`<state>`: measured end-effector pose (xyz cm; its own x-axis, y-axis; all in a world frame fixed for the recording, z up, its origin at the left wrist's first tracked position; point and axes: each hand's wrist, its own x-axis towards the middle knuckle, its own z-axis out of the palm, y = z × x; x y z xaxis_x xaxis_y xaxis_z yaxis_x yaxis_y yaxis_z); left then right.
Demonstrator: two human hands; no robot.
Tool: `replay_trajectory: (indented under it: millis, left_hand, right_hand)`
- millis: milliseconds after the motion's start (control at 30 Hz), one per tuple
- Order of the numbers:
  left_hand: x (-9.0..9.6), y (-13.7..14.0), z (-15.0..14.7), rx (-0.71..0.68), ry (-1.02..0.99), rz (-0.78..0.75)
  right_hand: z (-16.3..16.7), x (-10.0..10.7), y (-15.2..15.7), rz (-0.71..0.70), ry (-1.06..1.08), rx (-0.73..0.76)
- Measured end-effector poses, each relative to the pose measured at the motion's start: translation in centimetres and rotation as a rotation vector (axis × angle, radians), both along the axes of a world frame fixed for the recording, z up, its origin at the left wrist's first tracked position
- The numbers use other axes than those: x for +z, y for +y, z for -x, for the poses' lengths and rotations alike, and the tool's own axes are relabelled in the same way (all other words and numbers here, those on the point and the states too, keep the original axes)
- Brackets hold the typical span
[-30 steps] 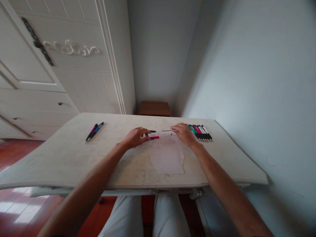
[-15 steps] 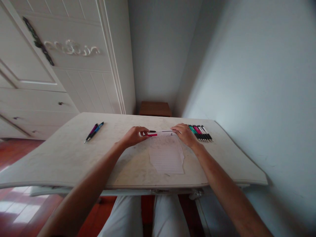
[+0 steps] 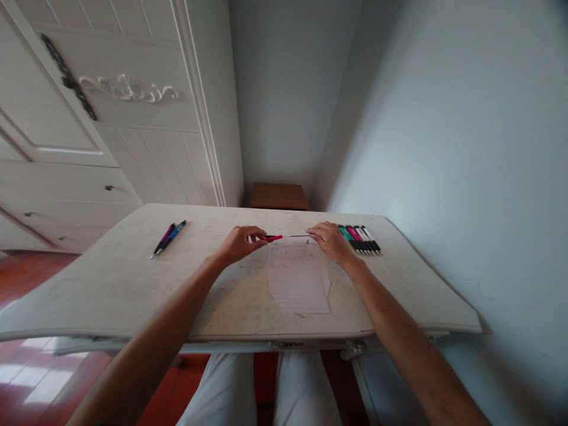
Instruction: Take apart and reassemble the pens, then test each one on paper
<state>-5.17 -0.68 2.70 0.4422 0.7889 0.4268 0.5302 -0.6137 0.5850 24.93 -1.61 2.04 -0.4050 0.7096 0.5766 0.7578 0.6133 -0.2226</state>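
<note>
- Your left hand (image 3: 244, 244) is nearly closed, thumb and fingertips pinched on a short, slim, bright red pen piece (image 3: 276, 238); a gap shows between thumb and curled fingers.
- That red piece looks smooth and plain; a dark bit shows by its left end at your fingertips, too small to tell what it is.
- Its long axis runs left to right, its free end pointing right, toward your other hand, and tipped slightly away from you. You have it at the far edge of the torn white lined paper sheet (image 3: 299, 284).
- Your right hand (image 3: 327, 238) is mostly closed too, its fingertips holding the right end of a thin, straight, dark rod (image 3: 299, 236).
- The rod lies almost level across your view, pointing left toward the red piece and roughly in line with it; you cannot tell whether the two touch.
- Under both, the paper's printed lines run crosswise, with dark smudges on its far part.
- Just right of your right hand, a row of green, pink and white pens with black grips (image 3: 360, 239) lies side by side, tips toward you.
- Well to your left, a purple pen (image 3: 168, 231) and a blue pen (image 3: 173, 237) lie slanted together on the off-white desk (image 3: 110, 284).
</note>
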Motion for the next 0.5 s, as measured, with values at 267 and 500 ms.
replay_trajectory:
  millis: [267,500]
  left_hand:
    - [0.0,-0.1,-0.2,0.004,0.011,-0.003]
    - [0.1,-0.9,-1.2,-0.045,0.022,-0.034]
  right_hand:
    - [0.2,-0.4,0.1,-0.010,0.012,0.031]
    - [1.7,-0.2,-0.7,-0.029,0.015,0.138]
